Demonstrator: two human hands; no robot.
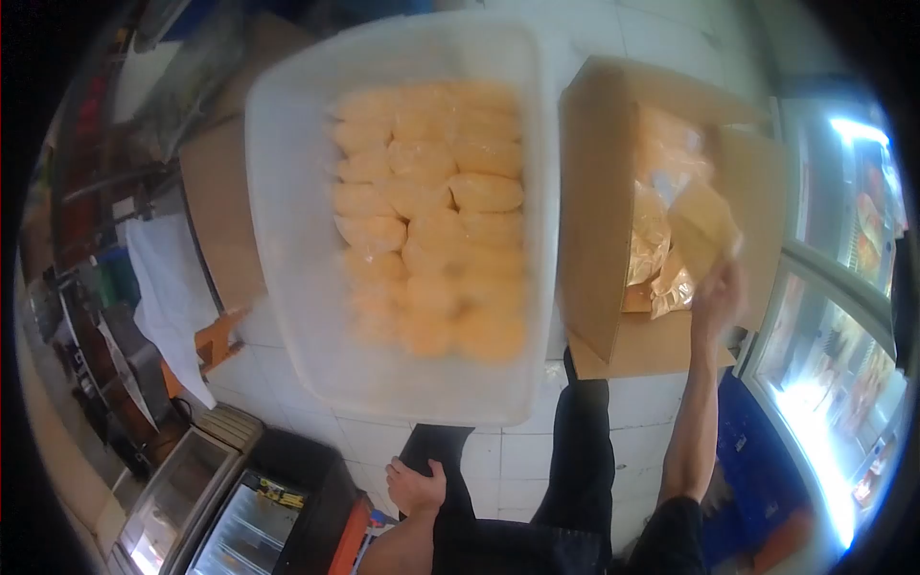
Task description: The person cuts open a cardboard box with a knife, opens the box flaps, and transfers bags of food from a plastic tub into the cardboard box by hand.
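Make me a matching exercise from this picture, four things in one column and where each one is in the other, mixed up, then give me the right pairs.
Things:
1. yellow packets
2. right hand
3. left hand
4. cardboard box

Places:
A. resting on the person's own dark trouser leg
B. laid in rows in the white plastic tub
C. standing open to the right of the tub
D. raised at the box, holding an orange packet

Pairs: 1-B, 2-D, 3-A, 4-C

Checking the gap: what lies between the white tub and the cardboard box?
In the head view, only bare white floor tile lies between the tub and box.
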